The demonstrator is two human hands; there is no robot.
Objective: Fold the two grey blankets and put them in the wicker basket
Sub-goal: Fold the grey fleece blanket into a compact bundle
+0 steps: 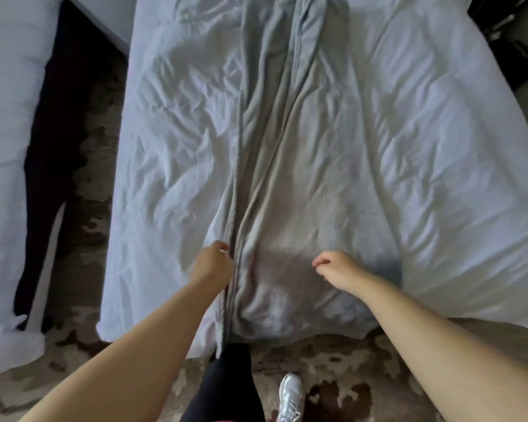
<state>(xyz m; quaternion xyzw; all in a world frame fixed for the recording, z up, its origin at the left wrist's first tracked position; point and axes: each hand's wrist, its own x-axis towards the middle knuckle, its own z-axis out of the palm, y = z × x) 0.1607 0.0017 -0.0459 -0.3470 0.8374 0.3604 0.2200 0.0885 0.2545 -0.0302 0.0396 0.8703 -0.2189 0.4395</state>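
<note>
Blanket (287,178) lies on the bed (439,147) as a long strip, long axis running straight away from me, near end at the bed's foot, btw my hands. L hand (212,263) sits at the strip's left layered edge, fingers curled; can't tell if it's pinching the hem or just touching. R hand (337,269) is over the strip's right half, loosely curled, holding nothing. Both equally near that end, so next fold prob goes lengthwise. Basket not in view.
</note>
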